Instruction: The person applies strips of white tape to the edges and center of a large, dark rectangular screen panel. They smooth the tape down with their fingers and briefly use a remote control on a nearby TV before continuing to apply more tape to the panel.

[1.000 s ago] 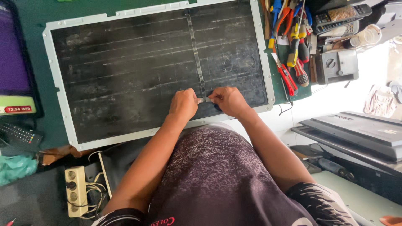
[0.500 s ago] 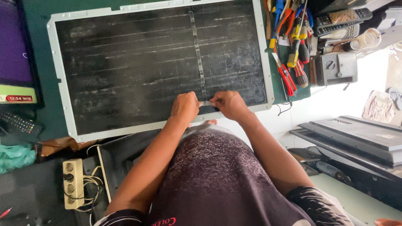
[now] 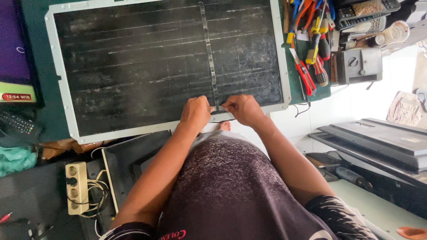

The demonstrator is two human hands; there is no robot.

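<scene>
A large dark panel (image 3: 133, 66) in a pale metal frame lies on a green bench. A thin grey strip (image 3: 209, 53) runs down the panel from its far edge to its near edge. My left hand (image 3: 195, 113) and my right hand (image 3: 240, 109) meet at the strip's near end, by the frame's front edge. Both pinch the strip's end (image 3: 216, 108) between thumb and fingers, knuckles almost touching.
Pliers, cutters and screwdrivers (image 3: 311, 40) lie in a heap right of the panel, next to a grey box (image 3: 360, 64) and remote controls (image 3: 362, 9). A power strip (image 3: 76, 186) with cables sits low left. Black flat casings (image 3: 378, 142) are stacked at right.
Both hands stay pinched on the strip's near end. Only the view has shifted slightly.
</scene>
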